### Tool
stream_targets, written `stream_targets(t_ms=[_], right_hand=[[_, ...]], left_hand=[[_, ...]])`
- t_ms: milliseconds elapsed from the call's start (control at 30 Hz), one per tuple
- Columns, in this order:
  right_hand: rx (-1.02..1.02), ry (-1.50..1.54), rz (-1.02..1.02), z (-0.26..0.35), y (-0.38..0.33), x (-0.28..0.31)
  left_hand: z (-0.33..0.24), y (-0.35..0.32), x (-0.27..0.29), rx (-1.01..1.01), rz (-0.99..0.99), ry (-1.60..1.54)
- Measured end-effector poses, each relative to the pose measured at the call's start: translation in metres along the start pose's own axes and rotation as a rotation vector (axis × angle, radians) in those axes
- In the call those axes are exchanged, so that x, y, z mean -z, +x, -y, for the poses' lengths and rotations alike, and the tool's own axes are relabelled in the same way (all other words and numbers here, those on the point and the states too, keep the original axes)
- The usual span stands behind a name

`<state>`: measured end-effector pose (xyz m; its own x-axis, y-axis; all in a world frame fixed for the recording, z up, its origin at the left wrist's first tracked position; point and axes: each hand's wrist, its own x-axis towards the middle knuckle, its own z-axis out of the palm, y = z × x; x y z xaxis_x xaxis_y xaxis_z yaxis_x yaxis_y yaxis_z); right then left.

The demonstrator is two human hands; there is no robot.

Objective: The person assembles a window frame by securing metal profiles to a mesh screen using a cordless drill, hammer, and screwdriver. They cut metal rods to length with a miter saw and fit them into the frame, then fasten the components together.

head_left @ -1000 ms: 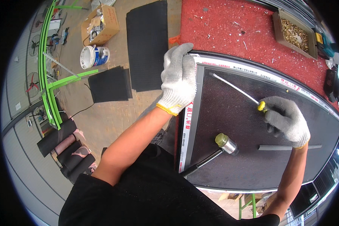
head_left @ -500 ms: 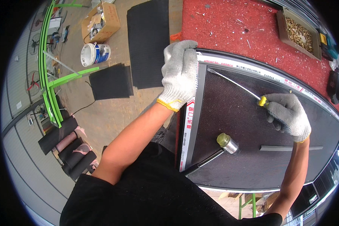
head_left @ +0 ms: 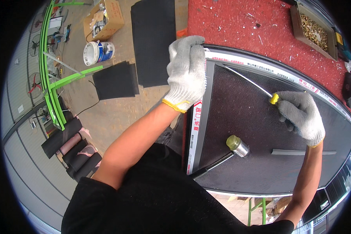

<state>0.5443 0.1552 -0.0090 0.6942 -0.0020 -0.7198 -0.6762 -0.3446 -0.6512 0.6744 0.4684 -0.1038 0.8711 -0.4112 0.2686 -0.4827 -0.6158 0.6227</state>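
A screen frame [head_left: 203, 128] with dark mesh [head_left: 226, 109] lies before me, printed film along its edges. My gloved left hand [head_left: 186, 74] is closed on the frame's far left corner, its fingertips partly hidden. In my gloved right hand [head_left: 300, 111], closed, is a screwdriver [head_left: 249, 80] with a yellow handle end. Its long shaft slants over the mesh, and the tip meets the inner edge of the frame's far side near that corner. On the mesh rests a mallet [head_left: 238, 146] with a yellow-green face and metal head. A loose grey strip [head_left: 303, 152] lies to its right.
The frame lies on a red, debris-strewn worktop [head_left: 230, 23]. At far right stands a tray of small brass-coloured pieces [head_left: 315, 33]. Left on the floor are black sheets [head_left: 154, 43], a white bucket [head_left: 98, 53], a cardboard box [head_left: 112, 19], dark rolls [head_left: 62, 137] and a green metal stand [head_left: 52, 89].
My right hand has shifted slightly right with the screwdriver. The tip has moved from over the mesh corner up and right to the frame's inner edge. My left hand stays on the corner.
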Motion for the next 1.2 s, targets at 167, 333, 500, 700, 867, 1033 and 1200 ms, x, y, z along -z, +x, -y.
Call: stream_targets(t_ms=[167,333,500,700,867,1033,1200], right_hand=[[-0.130,0.071,0.076,0.017,0.010,0.009],[-0.102,-0.085,0.071,0.030,0.023,0.020],[-0.019,-0.193,0.031,0.026,0.026,0.016],[-0.172,-0.046,0.111,0.028,0.031,0.024],[-0.195,-0.009,0.097,0.033,0.028,0.023],[-0.210,-0.018,0.072,0.037,0.021,0.020],[-0.161,0.033,0.059,0.026,0.022,0.018]], left_hand=[[0.002,0.001,0.000,-0.095,-0.003,0.060],[-0.008,-0.003,0.001,0.219,0.006,-0.201],[0.003,-0.002,0.003,-0.021,0.038,-0.073],[0.008,-0.006,-0.001,0.015,0.031,-0.083],[0.009,-0.008,-0.006,0.013,0.017,-0.002],[0.010,-0.006,-0.006,-0.021,-0.003,-0.009],[0.005,-0.004,-0.001,0.102,0.015,-0.102]])
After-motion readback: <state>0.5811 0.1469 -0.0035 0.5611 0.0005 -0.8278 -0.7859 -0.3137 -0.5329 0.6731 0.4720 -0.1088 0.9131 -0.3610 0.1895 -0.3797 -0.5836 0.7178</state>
